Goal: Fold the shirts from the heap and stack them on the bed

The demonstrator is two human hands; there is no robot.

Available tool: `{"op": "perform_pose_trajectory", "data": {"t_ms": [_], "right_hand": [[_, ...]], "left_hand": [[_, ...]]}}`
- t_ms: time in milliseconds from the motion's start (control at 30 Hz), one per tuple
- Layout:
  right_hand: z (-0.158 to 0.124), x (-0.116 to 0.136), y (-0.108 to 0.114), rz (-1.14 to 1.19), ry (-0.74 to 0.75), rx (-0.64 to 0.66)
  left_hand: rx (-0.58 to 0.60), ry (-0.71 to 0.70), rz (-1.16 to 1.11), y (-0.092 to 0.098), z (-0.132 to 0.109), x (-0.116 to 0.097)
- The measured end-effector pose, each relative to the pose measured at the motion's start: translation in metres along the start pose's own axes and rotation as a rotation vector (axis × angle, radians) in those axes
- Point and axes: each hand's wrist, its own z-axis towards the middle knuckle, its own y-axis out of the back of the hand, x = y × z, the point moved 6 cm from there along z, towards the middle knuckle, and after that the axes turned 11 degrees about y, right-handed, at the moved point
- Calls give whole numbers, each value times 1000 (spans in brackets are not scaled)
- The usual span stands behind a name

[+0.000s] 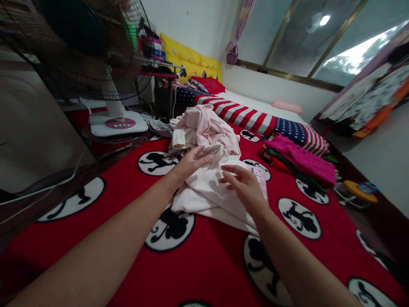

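A white shirt (207,192) lies loosely spread on a red blanket (207,264) printed with black monkey figures in white ovals. My left hand (191,162) is over the shirt's upper left side, fingers stretched out and apart. On the other side, my right hand (243,185) hovers over the fabric with its fingers apart and slightly curled. Neither hand grips the cloth; whether the fingertips touch it I cannot tell. Just beyond lies a crumpled heap of pale pink and white clothes (207,123). Pink fabric with lettering (260,175) shows past my right hand.
A stack of clothes with a magenta piece on top (300,157) rests to the right. A large fan (115,119) stands at the left. Behind is a bed with a stars-and-stripes cover (243,115). A yellow stool (361,192) is at the far right.
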Motion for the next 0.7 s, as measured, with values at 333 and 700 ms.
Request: {"op": "perform_pose_trajectory", "data": {"t_ms": [333,700], "right_hand": [[-48,-55,143,-764,-198,-187],[-98,6,65,-1057,371,77]], "left_hand": [[-285,-18,1027,-3,-16,-4],[-285,0,893,13,-31,0]]}}
